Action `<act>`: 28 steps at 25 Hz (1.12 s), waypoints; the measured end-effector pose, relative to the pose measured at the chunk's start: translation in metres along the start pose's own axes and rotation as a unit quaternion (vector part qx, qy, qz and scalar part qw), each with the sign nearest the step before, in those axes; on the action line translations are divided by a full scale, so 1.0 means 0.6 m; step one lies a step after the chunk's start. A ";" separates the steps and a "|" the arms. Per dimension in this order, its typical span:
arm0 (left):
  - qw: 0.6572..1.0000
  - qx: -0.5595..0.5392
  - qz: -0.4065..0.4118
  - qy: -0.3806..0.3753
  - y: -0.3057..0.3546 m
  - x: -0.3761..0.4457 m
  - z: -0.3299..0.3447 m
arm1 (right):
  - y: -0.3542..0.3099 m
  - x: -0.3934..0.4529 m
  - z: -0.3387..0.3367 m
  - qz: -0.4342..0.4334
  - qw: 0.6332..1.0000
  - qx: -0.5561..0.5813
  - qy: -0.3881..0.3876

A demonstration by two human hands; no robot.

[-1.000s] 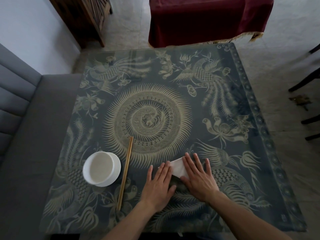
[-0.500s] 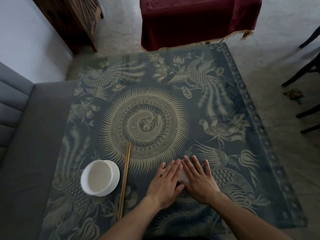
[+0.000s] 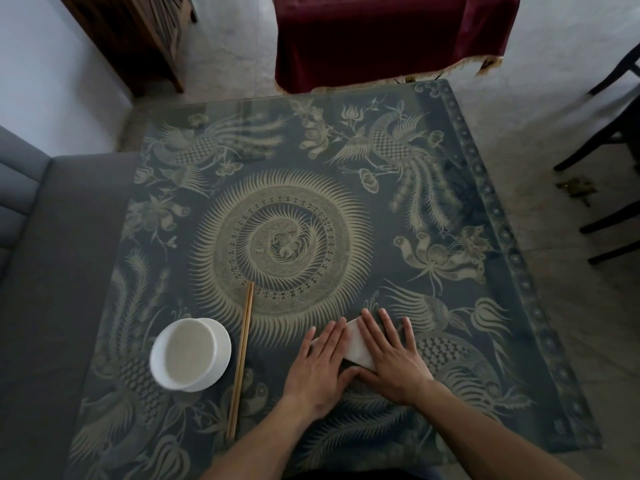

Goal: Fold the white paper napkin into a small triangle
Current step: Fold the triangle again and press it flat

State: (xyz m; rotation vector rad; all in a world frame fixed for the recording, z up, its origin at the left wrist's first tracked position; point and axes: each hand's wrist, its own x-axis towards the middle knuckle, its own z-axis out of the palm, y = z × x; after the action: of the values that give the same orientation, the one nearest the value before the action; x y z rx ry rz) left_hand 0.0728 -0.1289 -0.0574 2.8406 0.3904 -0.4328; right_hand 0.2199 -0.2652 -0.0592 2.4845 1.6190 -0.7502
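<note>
The white paper napkin (image 3: 356,344), folded small, lies flat on the patterned table near its front edge. Both my hands press on it, palms down. My left hand (image 3: 320,367) covers its left part with fingers flat and close together. My right hand (image 3: 393,355) covers its right part with fingers spread. Only a narrow white strip shows between the two hands, so the napkin's full outline is hidden.
A white bowl (image 3: 190,353) stands on the table (image 3: 502,271) to the left, with a pair of wooden chopsticks (image 3: 241,358) beside it. A grey sofa (image 3: 45,271) runs along the left side. Dark chair legs (image 3: 609,188) stand at the right.
My hands were side by side half a second ago and hid the napkin almost entirely. They have drawn slightly apart, and a white strip shows between them again.
</note>
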 end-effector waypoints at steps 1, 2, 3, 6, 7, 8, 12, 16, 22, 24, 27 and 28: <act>1.000 0.003 -0.014 0.003 -0.008 -0.012 0.002 | 0.000 0.000 0.001 0.001 1.000 0.009 0.008; 1.000 0.007 -0.027 0.004 -0.015 -0.023 0.005 | 0.000 0.000 0.001 0.002 1.000 0.013 0.012; 0.999 0.010 -0.037 0.003 -0.021 -0.033 0.006 | 0.000 -0.001 0.002 0.001 1.000 0.014 0.013; 0.998 0.013 -0.065 -0.001 -0.032 -0.056 0.007 | 0.001 -0.001 0.004 0.003 1.000 0.010 0.015; 0.997 0.013 -0.075 0.000 -0.036 -0.063 0.008 | 0.001 -0.001 0.004 0.003 1.000 0.010 0.017; 0.996 0.011 -0.087 0.002 -0.040 -0.070 0.010 | 0.001 -0.001 0.005 0.001 1.000 0.013 0.022; 0.993 0.003 -0.114 0.008 -0.047 -0.087 0.012 | 0.000 -0.004 0.007 -0.002 0.998 0.018 0.057; 0.995 -0.014 -0.090 0.032 -0.047 -0.068 -0.009 | -0.003 -0.013 0.003 -0.006 0.996 0.010 0.092; 0.998 0.022 0.051 0.010 -0.024 0.025 -0.053 | -0.011 -0.056 0.015 -0.013 0.994 -0.005 0.109; 0.991 0.064 0.115 -0.024 -0.014 0.058 -0.058 | -0.018 -0.064 0.023 -0.006 0.995 -0.003 0.099; 0.985 0.093 0.136 -0.060 -0.013 0.080 -0.055 | -0.023 -0.066 0.024 0.022 0.995 0.003 0.097; 0.983 0.098 0.137 -0.067 -0.015 0.082 -0.054 | -0.023 -0.066 0.024 0.027 0.995 0.004 0.097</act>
State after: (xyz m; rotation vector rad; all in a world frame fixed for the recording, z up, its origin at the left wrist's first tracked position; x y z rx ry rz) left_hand 0.1237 -0.1006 -0.0450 2.9698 -0.0747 -0.6297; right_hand 0.1903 -0.2971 -0.0517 2.6682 1.6014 -0.5226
